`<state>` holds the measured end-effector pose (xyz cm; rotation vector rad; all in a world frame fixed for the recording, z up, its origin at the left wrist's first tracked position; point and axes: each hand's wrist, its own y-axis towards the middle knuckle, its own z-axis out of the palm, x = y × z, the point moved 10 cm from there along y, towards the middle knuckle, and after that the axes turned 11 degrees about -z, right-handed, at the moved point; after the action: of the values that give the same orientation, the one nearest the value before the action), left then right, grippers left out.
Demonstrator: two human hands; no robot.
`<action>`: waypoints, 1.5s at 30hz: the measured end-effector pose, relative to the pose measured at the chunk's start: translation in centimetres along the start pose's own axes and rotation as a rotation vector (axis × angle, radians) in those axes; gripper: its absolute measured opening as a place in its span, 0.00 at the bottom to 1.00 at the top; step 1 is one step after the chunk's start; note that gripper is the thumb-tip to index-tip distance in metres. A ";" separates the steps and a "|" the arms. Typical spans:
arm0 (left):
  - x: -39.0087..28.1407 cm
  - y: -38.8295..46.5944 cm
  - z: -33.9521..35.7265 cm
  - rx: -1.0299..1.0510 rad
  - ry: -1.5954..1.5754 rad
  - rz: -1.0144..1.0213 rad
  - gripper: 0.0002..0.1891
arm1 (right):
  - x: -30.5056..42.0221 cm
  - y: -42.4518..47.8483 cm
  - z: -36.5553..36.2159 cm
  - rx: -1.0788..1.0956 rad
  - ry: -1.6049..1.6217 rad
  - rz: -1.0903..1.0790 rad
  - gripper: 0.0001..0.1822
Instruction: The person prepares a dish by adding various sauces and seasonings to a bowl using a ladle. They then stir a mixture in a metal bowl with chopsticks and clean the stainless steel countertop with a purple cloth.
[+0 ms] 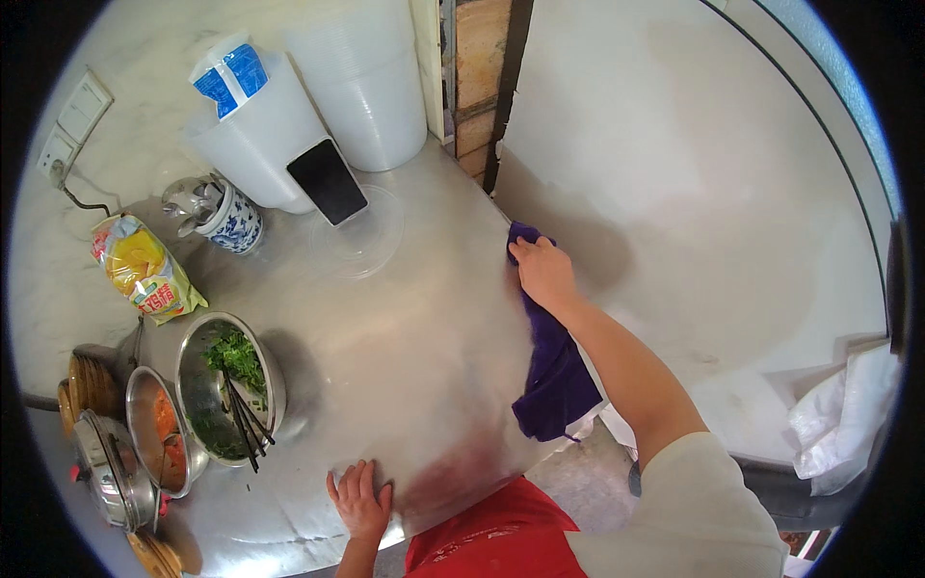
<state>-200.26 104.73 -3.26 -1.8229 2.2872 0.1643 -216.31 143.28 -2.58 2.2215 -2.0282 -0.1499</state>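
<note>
My right hand (543,271) grips one end of a dark purple cloth (551,376) at the right edge of the stainless steel counter (405,347). The rest of the cloth trails along that edge towards me and hangs partly over it. Palm down, my left hand (361,500) rests near the counter's front edge with its fingers somewhat spread and nothing in it. To its upper left stands a steel bowl (278,394) with chopped green herbs (238,357) and several dark chopsticks (244,423).
Along the left are a steel bowl of red sauce (168,433), a lidded metal pot (108,469) and a seasoning bag (144,267). Farther back stand a blue-and-white utensil holder (237,220), stacked plastic containers (361,87) and a leaning smartphone (329,180). A clear lid (354,253) lies nearby.
</note>
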 end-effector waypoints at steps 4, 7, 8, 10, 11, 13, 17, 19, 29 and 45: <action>0.2 0.0 0.1 0.011 0.013 -0.017 0.25 | 0.8 -0.7 -0.4 0.035 0.007 0.004 0.15; 0.3 -0.3 0.0 0.005 0.021 -0.013 0.25 | 2.1 -3.7 -1.1 0.061 0.080 -0.001 0.16; 0.2 -0.3 0.1 -0.003 0.017 -0.010 0.25 | 2.2 -4.2 -1.3 0.063 0.110 -0.001 0.16; 0.1 -0.2 -0.1 -0.020 0.015 0.003 0.25 | 1.6 -3.9 -1.2 0.008 0.094 -0.004 0.16; 0.0 -0.2 -0.2 -0.029 0.014 0.009 0.25 | 1.3 -3.6 -1.1 -0.020 0.086 -0.007 0.16; -0.1 -0.2 -0.3 -0.020 0.011 0.001 0.25 | 0.4 -1.5 -0.5 -0.016 0.048 0.028 0.17; -0.2 -0.1 -0.5 -0.030 0.027 0.017 0.24 | -0.2 -1.5 -1.3 -0.133 0.027 0.087 0.18; -0.3 -0.1 -0.5 -0.033 0.040 0.018 0.24 | 0.6 -3.4 -1.7 -0.177 0.092 0.078 0.19; -0.1 -0.1 -0.2 -0.031 0.027 0.021 0.25 | 7.1 -13.9 -3.6 0.010 0.278 0.071 0.36; 0.4 0.1 0.0 -0.005 0.005 -0.119 0.21 | 3.6 12.1 4.2 -0.125 0.095 0.054 0.30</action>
<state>-200.49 104.35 -3.36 -1.9570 2.1756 0.1475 -228.52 138.46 -4.76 2.0580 -1.9699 -0.1586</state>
